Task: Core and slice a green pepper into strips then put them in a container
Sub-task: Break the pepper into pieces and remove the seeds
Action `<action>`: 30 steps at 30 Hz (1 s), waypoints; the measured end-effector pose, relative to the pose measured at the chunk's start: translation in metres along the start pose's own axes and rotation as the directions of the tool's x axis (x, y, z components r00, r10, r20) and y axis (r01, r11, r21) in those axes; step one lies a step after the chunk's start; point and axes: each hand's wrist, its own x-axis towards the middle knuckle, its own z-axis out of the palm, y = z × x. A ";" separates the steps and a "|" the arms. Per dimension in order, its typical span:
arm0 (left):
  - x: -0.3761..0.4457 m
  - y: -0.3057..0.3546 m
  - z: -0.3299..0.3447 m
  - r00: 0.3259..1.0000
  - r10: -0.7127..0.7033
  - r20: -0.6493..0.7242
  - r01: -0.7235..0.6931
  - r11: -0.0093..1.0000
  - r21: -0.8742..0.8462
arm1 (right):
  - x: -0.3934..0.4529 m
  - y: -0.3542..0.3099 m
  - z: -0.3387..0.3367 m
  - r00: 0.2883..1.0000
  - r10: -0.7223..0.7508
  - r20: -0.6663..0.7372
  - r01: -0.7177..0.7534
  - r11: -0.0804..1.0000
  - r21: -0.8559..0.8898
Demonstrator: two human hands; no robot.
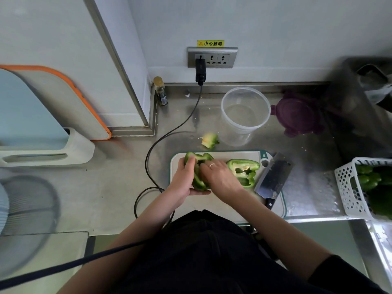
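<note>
A green pepper half (pixel 198 172) is cupped in my left hand (pixel 184 181) over the left part of the white cutting board (pixel 220 203). My right hand (pixel 220 177) reaches into that half, with its fingertips inside the flesh. The other pepper half (pixel 244 171) lies cut side up on the board to the right. A cleaver (pixel 273 177) rests on the board's right edge, blade toward the wall. The cut-off stem core (pixel 210 141) lies on the steel counter behind the board. An empty clear round container (pixel 245 115) stands behind it.
A purple lid (pixel 297 113) lies right of the container. A white basket (pixel 350 187) with green peppers sits at the right counter edge. A black power cable (pixel 169 132) runs from the wall socket past the board's left side. A small bottle (pixel 161 91) stands in the corner.
</note>
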 end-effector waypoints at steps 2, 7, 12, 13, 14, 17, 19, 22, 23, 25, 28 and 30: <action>0.004 0.004 -0.005 0.999 -0.044 0.000 0.044 0.995 -0.092 | 0.002 -0.001 -0.004 0.998 0.065 -0.003 -0.064 0.989 0.130; 0.011 0.003 -0.023 0.998 -0.012 -0.056 0.007 0.996 -0.086 | 0.039 0.040 -0.030 0.847 0.528 0.067 -0.526 0.812 0.255; 0.010 0.002 -0.027 0.998 -0.002 -0.060 -0.008 0.988 -0.154 | 0.073 0.073 -0.030 0.768 0.546 0.335 -0.596 0.801 0.061; 0.010 0.002 -0.028 0.998 0.008 -0.066 -0.018 0.988 -0.151 | 0.075 0.075 -0.029 0.768 0.546 0.334 -0.580 0.815 0.003; 0.010 0.002 -0.029 0.997 0.015 -0.073 -0.026 0.988 -0.154 | 0.075 0.073 -0.030 0.790 0.538 0.295 -0.546 0.835 -0.061; 0.011 0.001 -0.030 0.996 0.048 -0.077 -0.060 0.985 -0.164 | 0.066 0.048 -0.038 0.858 0.495 0.135 -0.486 0.869 -0.097; 0.011 0.002 -0.030 0.993 0.076 -0.091 -0.088 0.988 -0.128 | 0.053 0.020 -0.042 0.896 0.406 0.181 -0.407 0.913 -0.028; 0.009 0.003 -0.028 0.991 0.110 -0.078 -0.117 0.990 -0.085 | 0.033 -0.007 -0.027 0.903 0.265 0.336 -0.239 0.964 -0.120; 0.008 0.003 -0.027 0.990 0.124 -0.067 -0.128 0.989 -0.071 | 0.030 -0.010 -0.021 0.882 0.299 0.365 -0.276 0.954 -0.116; 0.006 0.003 -0.025 0.981 0.186 -0.059 -0.186 0.982 0.016 | 0.025 -0.014 -0.012 0.860 0.366 0.356 -0.352 0.930 -0.105; 0.004 0.003 -0.023 0.963 0.265 -0.053 -0.257 0.959 0.119 | 0.022 -0.023 -0.003 0.873 0.376 0.311 -0.312 0.920 -0.237; 0.004 0.002 -0.024 0.955 0.293 -0.042 -0.283 0.946 0.158 | 0.023 -0.029 0.000 0.855 0.405 0.323 -0.339 0.909 -0.241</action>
